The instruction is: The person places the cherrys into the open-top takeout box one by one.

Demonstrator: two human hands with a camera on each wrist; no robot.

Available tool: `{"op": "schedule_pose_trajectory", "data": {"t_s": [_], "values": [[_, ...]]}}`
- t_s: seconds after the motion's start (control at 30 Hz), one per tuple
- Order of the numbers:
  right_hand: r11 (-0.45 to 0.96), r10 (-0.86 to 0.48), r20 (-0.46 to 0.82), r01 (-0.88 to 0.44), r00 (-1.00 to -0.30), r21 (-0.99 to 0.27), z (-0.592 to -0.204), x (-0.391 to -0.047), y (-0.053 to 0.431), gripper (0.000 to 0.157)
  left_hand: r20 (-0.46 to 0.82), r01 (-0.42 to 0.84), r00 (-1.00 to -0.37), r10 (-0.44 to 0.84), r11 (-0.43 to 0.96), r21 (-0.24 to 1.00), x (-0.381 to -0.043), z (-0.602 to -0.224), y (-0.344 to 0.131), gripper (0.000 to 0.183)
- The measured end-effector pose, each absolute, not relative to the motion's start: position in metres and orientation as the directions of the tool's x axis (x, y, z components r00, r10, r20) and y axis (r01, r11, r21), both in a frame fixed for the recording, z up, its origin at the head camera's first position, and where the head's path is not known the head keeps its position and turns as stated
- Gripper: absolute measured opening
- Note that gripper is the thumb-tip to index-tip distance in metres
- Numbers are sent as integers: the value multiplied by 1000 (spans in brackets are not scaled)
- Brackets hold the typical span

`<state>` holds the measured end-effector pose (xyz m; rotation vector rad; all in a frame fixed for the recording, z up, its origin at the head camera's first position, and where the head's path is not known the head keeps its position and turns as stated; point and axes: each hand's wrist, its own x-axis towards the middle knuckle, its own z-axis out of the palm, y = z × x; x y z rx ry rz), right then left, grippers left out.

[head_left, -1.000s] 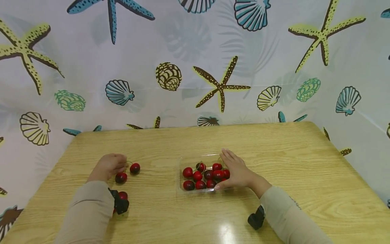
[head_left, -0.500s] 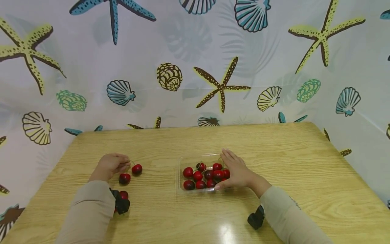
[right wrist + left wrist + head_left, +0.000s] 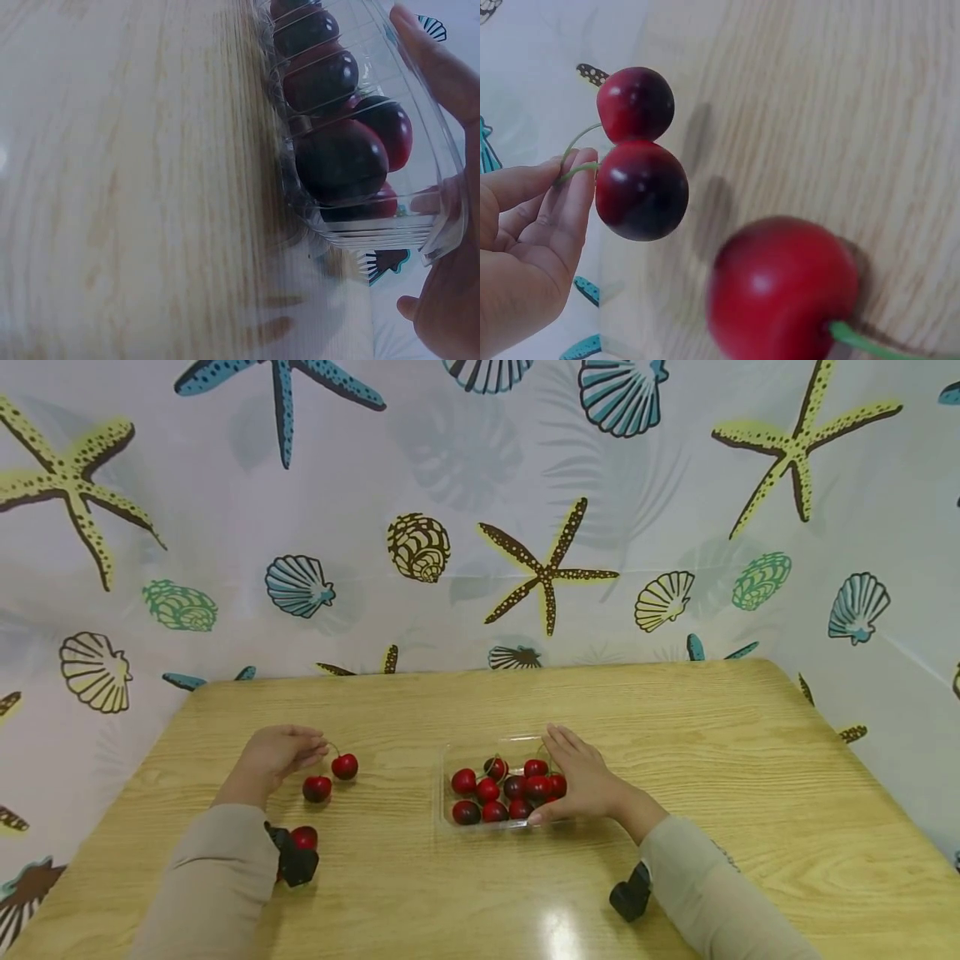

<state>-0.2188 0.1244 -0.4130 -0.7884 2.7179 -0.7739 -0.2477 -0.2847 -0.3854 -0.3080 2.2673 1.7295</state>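
A pair of red cherries [image 3: 344,767] hangs from thin green stems that my left hand [image 3: 273,756] pinches between thumb and fingertips. In the left wrist view, the pair's nearer cherry [image 3: 642,190] hangs just off the fingertips, with shadows on the wood beside it. At the table's middle stands a clear plastic container [image 3: 441,789] holding several cherries [image 3: 487,791]. Across its right end my right hand [image 3: 588,781] grips it, thumb at the front side and fingers at the back. The right wrist view shows the container's transparent wall [image 3: 442,135] against the palm.
Another cherry [image 3: 304,837] lies on the wooden table [image 3: 405,893] beside the left wrist camera [image 3: 298,862], with a bit of red partly hidden behind that camera. A white cloth [image 3: 337,460] printed with shells and starfish hangs behind the table.
My left hand has moved up and slightly right, carrying the pair of cherries by the stems off to the right. My right hand and the container have stayed put.
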Motion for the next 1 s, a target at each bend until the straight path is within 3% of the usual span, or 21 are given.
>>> {"op": "schedule_pose_trajectory", "data": {"t_s": [0.7, 1.0], "values": [[730, -544, -61, -436, -837, -526, -412, -219, 124, 114, -236, -243, -963, 130, -40, 969, -236, -358, -228, 43], [731, -544, -60, -437, -837, -524, -413, -219, 124, 114, -200, -215, -966, 161, -80, 973, -233, -347, -194, 39]]}}
